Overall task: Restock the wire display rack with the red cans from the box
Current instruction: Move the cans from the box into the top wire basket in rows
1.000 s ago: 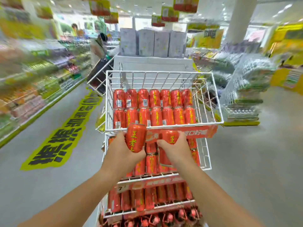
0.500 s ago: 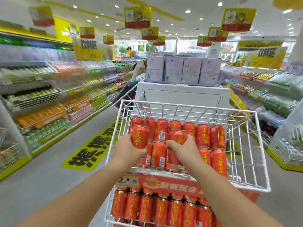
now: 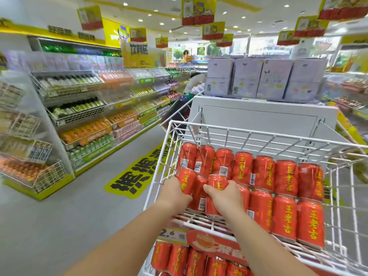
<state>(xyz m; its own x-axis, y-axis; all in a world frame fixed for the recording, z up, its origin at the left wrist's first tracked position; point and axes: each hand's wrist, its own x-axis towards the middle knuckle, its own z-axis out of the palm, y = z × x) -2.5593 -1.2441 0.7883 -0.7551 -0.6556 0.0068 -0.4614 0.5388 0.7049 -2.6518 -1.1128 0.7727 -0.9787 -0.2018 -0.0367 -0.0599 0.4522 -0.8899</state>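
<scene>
Head camera: the top basket of the wire display rack (image 3: 258, 134) fills the lower right of the view. Red cans (image 3: 284, 212) stand in two rows across it, and further cans (image 3: 177, 259) sit on the tier below, under a price tag (image 3: 171, 234).

The left hand (image 3: 175, 193) grips the left can (image 3: 186, 179) at the near left corner of the basket, its fingers curled round the can's side just inside the wire wall. The right hand (image 3: 227, 198) grips the right can (image 3: 217, 183), thumb on the near face and the other fingers wrapped round the far side. A middle can (image 3: 201, 200) stands between the two held ones, close against both.

Both held cans sit low in the front row. The hands hide their bases, so I cannot tell whether they rest on the basket floor. The box is not in view.

These look like full drink cans: probably heavy for their size and stiff, but thin-walled enough to dent against the wire. The glossy paint could slip in a loose grip. The mid-body is the best place to hold, with thumb opposite fingers and clear of the top rim.

Behind the rack, lilac cartons (image 3: 274, 78) stand on a white unit, and drink shelves (image 3: 83, 116) line the aisle on the left.
</scene>
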